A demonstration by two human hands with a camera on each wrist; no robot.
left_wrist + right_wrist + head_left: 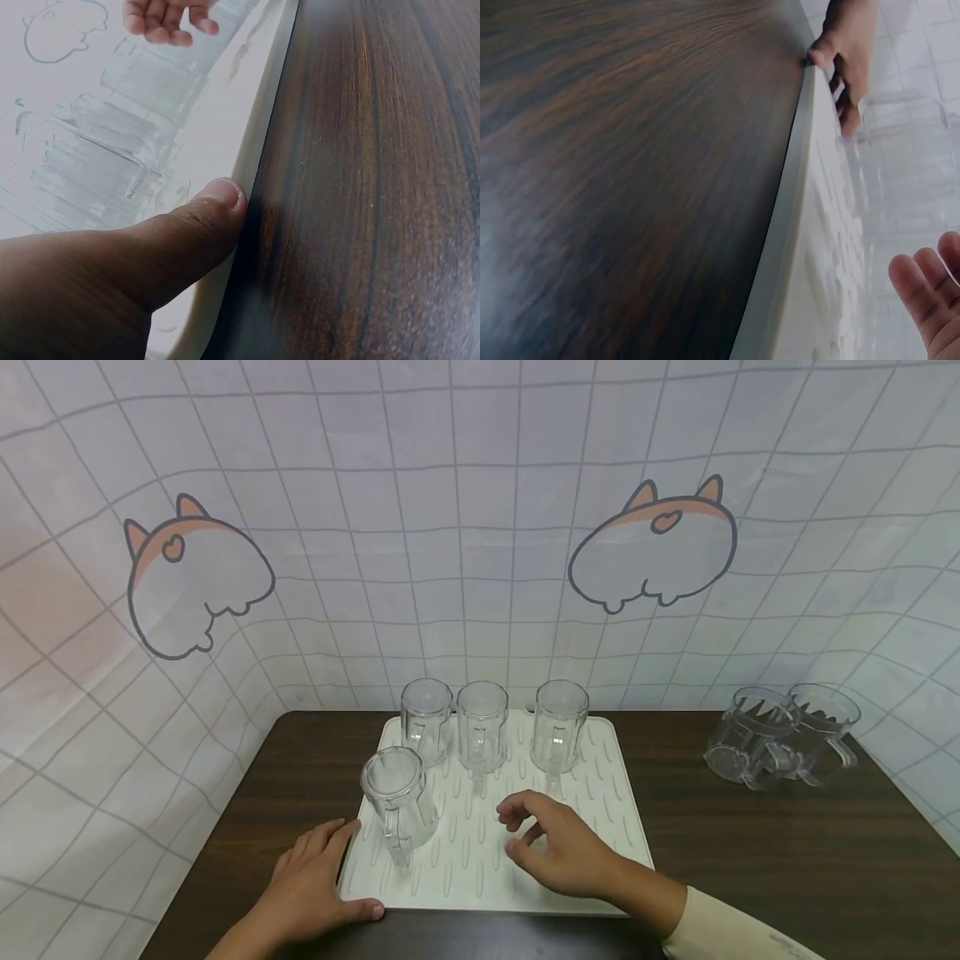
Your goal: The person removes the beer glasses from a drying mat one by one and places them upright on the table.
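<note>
My left hand [315, 881] holds the near left corner of a white draining tray [480, 881], thumb at its front edge and fingers along its left side. The left wrist view shows the thumb [202, 217] against the tray's rim. Over the tray's middle hovers my right hand [566, 847], fingers loosely bent with nothing between them. Clear glass mugs stand on the tray: one [401, 802] beside my left hand, and a back row of three, at left [426, 722], middle [482, 727] and right [558, 727]. These mugs' handles point toward me.
Two more clear glass mugs, one [738, 747] in front of another [828, 735], appear close together on the dark wooden table [720, 860] at the right. Behind the table hangs a white gridded sheet [420, 527] with cartoon animals; it also lines both sides.
</note>
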